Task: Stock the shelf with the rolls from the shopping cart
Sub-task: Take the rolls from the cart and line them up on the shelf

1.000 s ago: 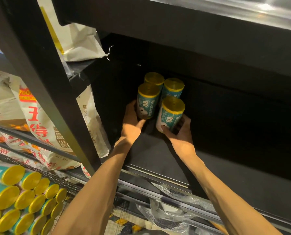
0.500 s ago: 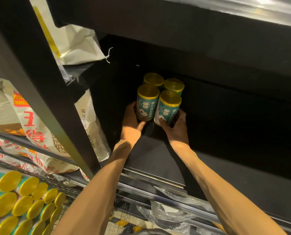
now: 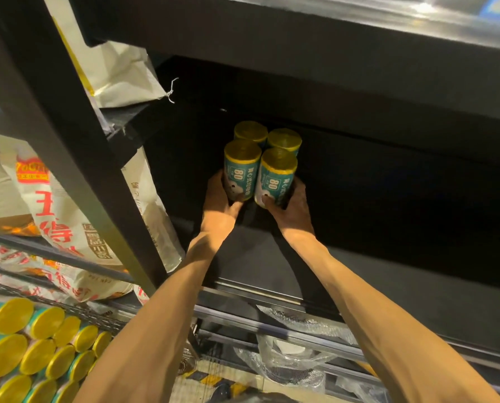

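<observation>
Head view: four rolls stand upright in a tight two-by-two cluster deep on the dark shelf [image 3: 272,257], their yellow tops facing up and their teal wrappers printed with "80". The front left roll [image 3: 241,170] and the front right roll [image 3: 276,178] touch each other, and the back left roll [image 3: 250,131] and the back right roll [image 3: 284,139] stand directly behind them, partly hidden. The left hand [image 3: 218,200] grips the lower part of the front left roll, thumb curled across its front base and fingers wrapped out of sight round the far side. The right hand [image 3: 296,206] grips the lower part of the front right roll in the same way, thumb on the front of the base and fingers round its right side. Both forearms reach forward and up from the lower edge of the frame, over the metal front rails of the shelving. A black upright post [image 3: 77,158] runs diagonally at left; beyond it, printed woven sacks [image 3: 57,216] lie on the neighbouring shelves. At lower left, the shopping cart rolls [image 3: 39,353] lie packed side by side with their yellow ends toward the camera, behind a wire grid. Crumpled clear plastic wrap [image 3: 289,353] lies below the rails.
</observation>
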